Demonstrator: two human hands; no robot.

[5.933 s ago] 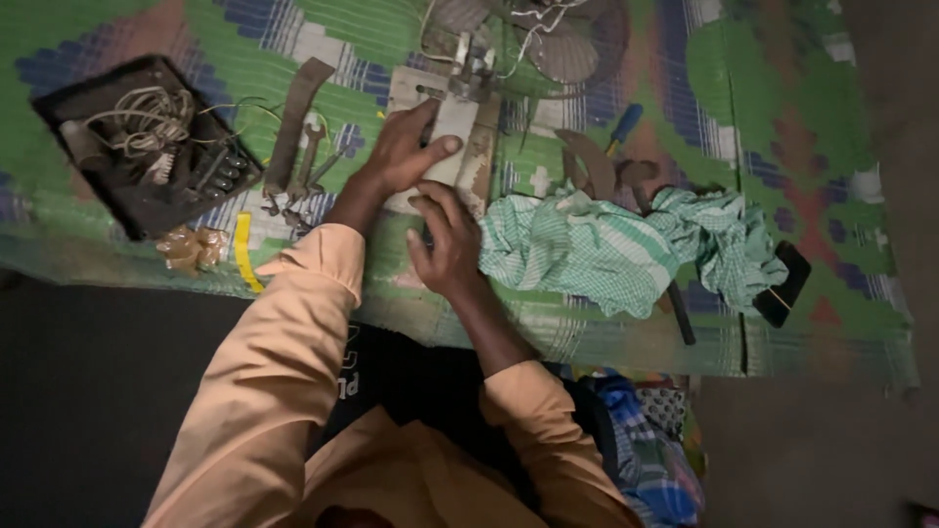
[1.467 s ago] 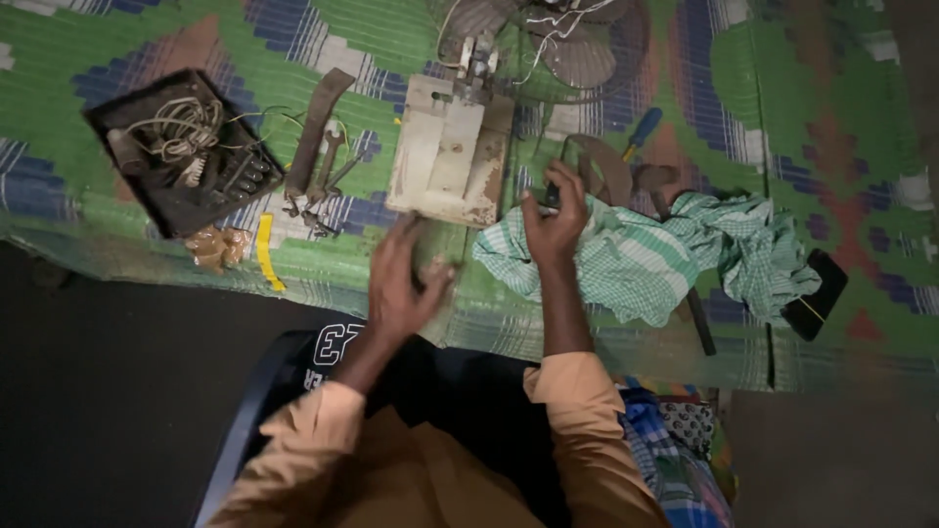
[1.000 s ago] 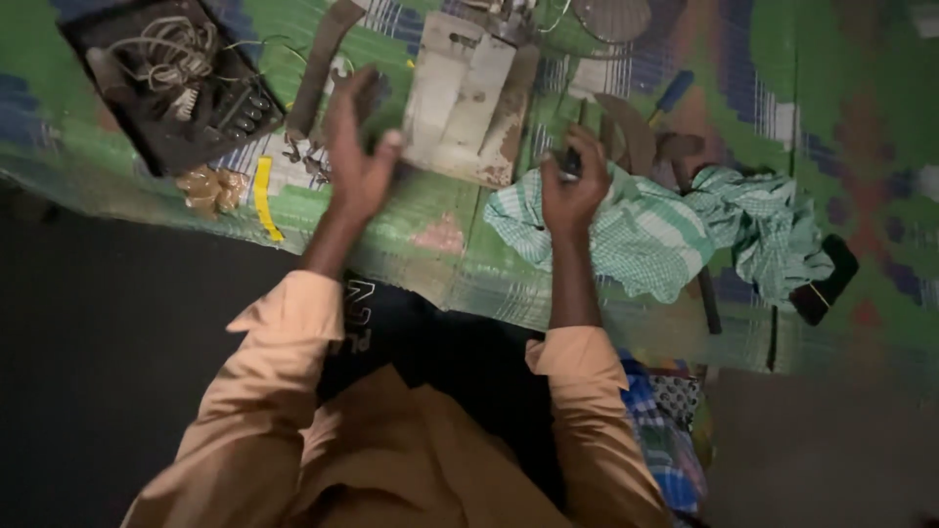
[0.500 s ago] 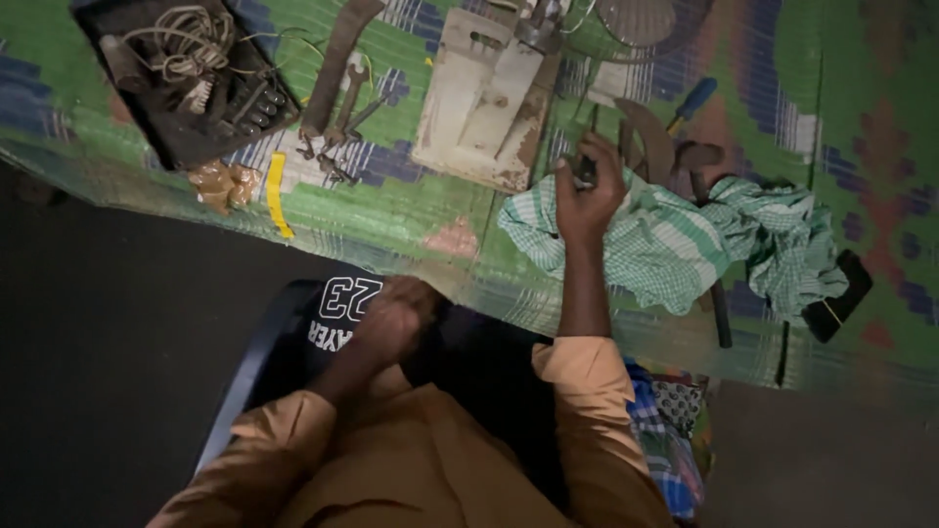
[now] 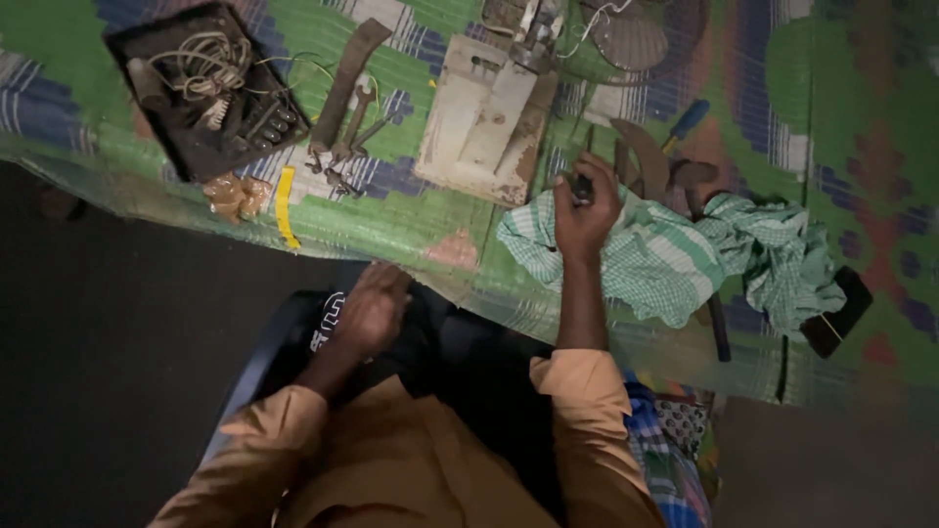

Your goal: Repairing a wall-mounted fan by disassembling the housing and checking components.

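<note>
At centre frame a small dark tool is gripped by the closed fingers of the right hand above the green checked cloth — best kept steady — while the left hand, curled loosely, is rested empty at the lap.

left hand withdrawn to lap, right hand gripping small dark tool

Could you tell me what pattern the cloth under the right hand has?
Green and white checks on the cloth, clearest in the head view.
</note>
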